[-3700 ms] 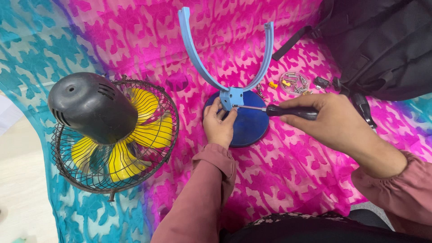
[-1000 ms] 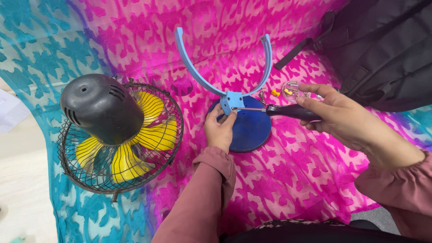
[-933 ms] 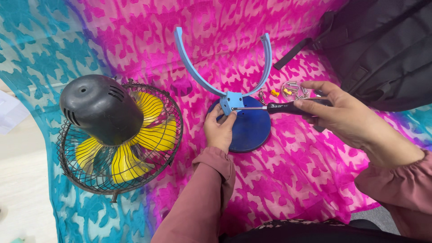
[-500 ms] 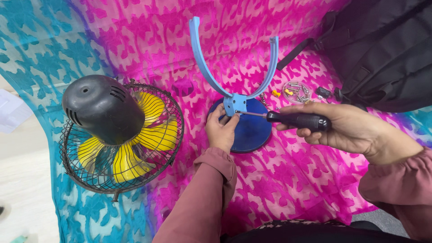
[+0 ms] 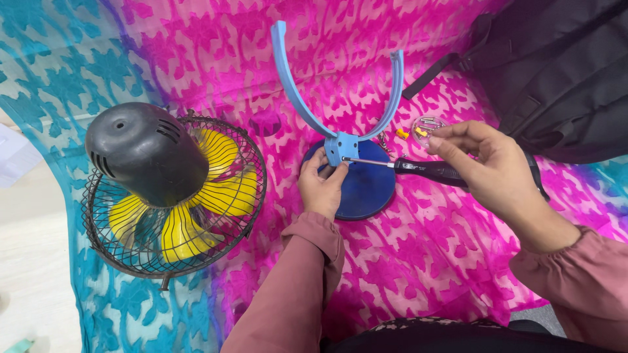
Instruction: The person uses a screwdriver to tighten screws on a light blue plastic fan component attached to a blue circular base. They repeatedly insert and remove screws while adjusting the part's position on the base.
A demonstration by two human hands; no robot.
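Left hand (image 5: 322, 189), pink sleeve: fingers curled against the small block at the foot of the light-blue U-shaped fan bracket (image 5: 340, 111), steadying it; palm over the near-left edge of the dark-blue round base (image 5: 366, 193). Right hand (image 5: 487, 173), pink sleeve: clenched around the black handle of a screwdriver (image 5: 418, 170), held nearly level, metal tip set against the bracket's block from the right. Bracket stands upright on the base, arms spreading upward and away. Surface: covered by a patterned cloth (image 5: 418, 261), magenta-pink at centre and right, turquoise at left; a pale bare strip shows at far left. Left of the base, well apart: fan head (image 5: 173, 196) lying face-down, black motor housing uppermost, yellow blades inside a dark wire cage. Just beyond the right hand: small clear round container (image 5: 424, 127) with small metal and yellow fasteners; contents too small to tell apart. Far right, top: black backpack (image 5: 556, 72), strap trailing toward the bracket.
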